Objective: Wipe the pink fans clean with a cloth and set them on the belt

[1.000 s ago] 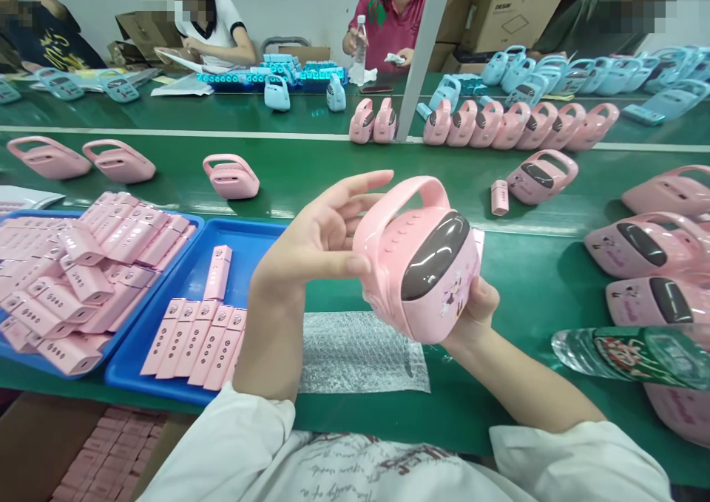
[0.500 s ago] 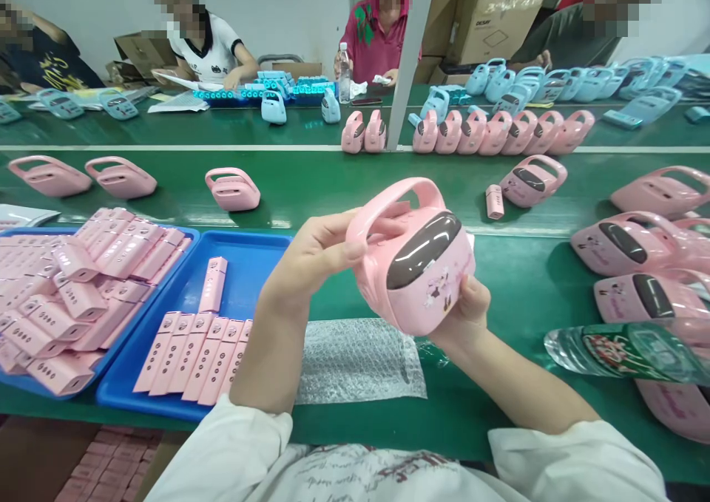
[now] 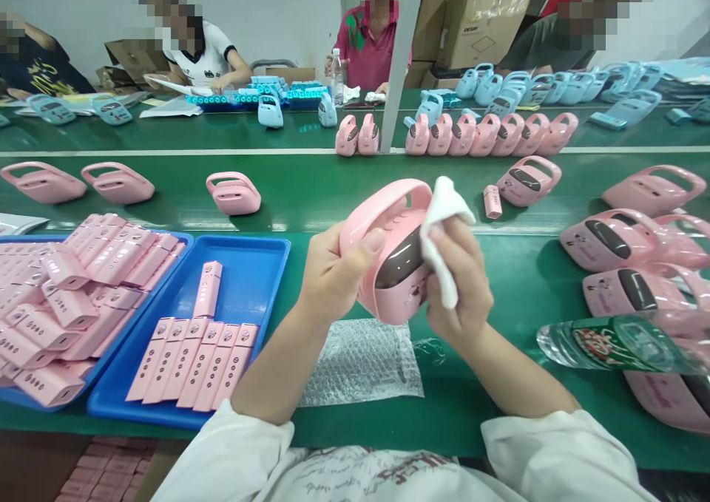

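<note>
A glossy pink handled device, speaker-like with a dark front window (image 3: 395, 295), is held up over the green bench. My left hand (image 3: 336, 273) grips its left side, the thumb lying over the body below the handle. In my right hand (image 3: 463, 280) is a white cloth (image 3: 444, 217), bunched in the fingers and pressed against the right end of the device. Below the hands, a sheet of bubble wrap (image 3: 363, 361) lies flat on the bench. The far side of the device is hidden.
On the left stand a blue tray (image 3: 271, 265) with pink microphone-like sticks and another heaped tray (image 3: 186, 242). More pink devices (image 3: 604, 243) and a plastic bottle (image 3: 615, 343) crowd the right. Several people sit opposite, behind blue devices (image 3: 502, 88).
My right hand has moved from beneath the device to its right end, and the white cloth now shows in it. The device has turned and shifted slightly left.
</note>
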Demonstrator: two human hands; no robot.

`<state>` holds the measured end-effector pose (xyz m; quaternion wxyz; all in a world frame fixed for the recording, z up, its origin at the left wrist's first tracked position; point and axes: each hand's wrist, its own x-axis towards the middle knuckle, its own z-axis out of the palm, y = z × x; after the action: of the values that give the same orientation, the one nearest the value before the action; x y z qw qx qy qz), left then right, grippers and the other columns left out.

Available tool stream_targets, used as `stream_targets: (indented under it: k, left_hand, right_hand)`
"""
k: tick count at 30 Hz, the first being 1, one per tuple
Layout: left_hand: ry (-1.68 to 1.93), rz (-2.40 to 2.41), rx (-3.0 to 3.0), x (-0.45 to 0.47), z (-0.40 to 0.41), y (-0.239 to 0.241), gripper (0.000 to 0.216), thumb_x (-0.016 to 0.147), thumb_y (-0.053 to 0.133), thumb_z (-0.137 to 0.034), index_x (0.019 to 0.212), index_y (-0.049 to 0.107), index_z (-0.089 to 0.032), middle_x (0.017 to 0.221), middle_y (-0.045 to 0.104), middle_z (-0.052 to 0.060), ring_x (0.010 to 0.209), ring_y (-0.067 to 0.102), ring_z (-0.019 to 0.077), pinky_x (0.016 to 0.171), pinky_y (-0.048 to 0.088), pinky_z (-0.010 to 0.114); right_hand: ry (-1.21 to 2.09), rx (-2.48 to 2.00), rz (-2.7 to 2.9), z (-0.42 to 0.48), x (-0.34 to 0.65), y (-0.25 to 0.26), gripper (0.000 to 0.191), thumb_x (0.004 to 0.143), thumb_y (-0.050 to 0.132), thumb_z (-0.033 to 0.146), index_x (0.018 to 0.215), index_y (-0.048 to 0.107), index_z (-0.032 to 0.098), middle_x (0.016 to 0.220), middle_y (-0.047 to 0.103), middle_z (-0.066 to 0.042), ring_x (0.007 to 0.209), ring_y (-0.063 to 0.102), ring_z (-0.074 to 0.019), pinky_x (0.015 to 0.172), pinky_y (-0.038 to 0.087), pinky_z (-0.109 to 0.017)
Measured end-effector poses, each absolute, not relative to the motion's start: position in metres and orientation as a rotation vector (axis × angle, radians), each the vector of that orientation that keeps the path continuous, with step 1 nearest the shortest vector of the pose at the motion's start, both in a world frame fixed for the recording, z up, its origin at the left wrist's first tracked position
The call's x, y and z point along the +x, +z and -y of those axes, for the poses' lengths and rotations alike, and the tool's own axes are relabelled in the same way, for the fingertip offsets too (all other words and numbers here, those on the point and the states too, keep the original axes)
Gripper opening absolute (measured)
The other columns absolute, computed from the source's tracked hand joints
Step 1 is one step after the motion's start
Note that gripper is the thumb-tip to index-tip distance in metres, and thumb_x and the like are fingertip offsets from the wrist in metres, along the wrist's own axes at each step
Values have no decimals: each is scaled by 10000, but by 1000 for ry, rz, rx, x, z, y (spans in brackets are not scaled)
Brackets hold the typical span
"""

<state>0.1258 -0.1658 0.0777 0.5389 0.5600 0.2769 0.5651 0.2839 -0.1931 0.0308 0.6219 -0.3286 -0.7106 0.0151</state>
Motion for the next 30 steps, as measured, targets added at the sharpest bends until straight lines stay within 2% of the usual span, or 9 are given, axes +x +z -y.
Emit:
stream_targets:
  k: [4,8,12,14,18,21,24,27,30]
  left_hand:
    - [1319,-696,1291,130,165,76,397,816,691,-500,1035,759,-177,982,768,62,1028,701,266,810,568,308]
    - [1271,-588,1226,135,162,74,411,835,678,-472,1129,734,-190,1205,720,70,1190,637,277,958,526,316]
    - [1105,-530,1139,139,160,74,382,870,630,-454,1150,722,-210,1116,748,56,1107,675,260,938,534,322]
    - [1102,-516,1086,142,156,74,365,855,639,-455,1101,735,-203,1096,751,56,1104,671,262,953,527,328]
    - [1181,-496,917,144,144,72,324,846,635,-464,958,743,-180,1091,748,60,1197,626,293,1024,489,382]
    - [1170,-446,817,143,137,73,394,890,551,-498,928,737,-153,1043,753,86,1207,619,315,1021,490,410]
    - [1150,-406,695,143,134,74,458,930,448,-473,930,728,-110,1079,742,120,1217,610,317,1038,480,406]
    - [1138,-489,472,147,132,73,472,954,355,-420,931,715,-115,1029,751,116,1214,614,299,1053,470,421]
    - [1190,-575,313,151,131,72,428,945,364,-381,958,703,-120,957,758,103,1179,635,276,1050,472,405]
  right_hand:
    - [-243,-577,1943,194,281,34,463,933,537,247,1366,555,411,1191,719,23,1079,682,-225,1009,532,-412]
    - [-219,-695,1790,184,285,36,451,961,443,197,1396,547,259,1265,682,-76,1190,631,-262,1018,506,-492]
    - [-319,-559,1890,180,287,36,410,943,513,248,1345,592,237,1194,712,-78,1155,638,-264,981,521,-473]
    - [-230,-537,1909,177,291,34,374,946,528,280,1308,620,267,1180,720,-58,1147,645,-259,979,525,-460]
    - [331,-727,1481,161,300,27,317,1000,447,319,1216,678,313,1229,700,-19,1212,624,-237,1059,482,-454]
    - [618,-724,1209,153,297,23,317,994,453,419,1182,684,309,1205,705,-13,1217,623,-230,1078,477,-451]
    - [629,-703,1094,153,283,18,361,978,455,477,1226,652,305,1196,702,-31,1184,643,-221,1028,521,-406]
    - [514,-690,1044,159,272,12,363,981,447,444,1274,626,325,1242,679,-33,1198,633,-224,976,552,-388]
    - [361,-729,1189,168,271,6,402,1008,373,421,1374,535,388,1356,609,-7,1320,539,-248,1105,446,-480]
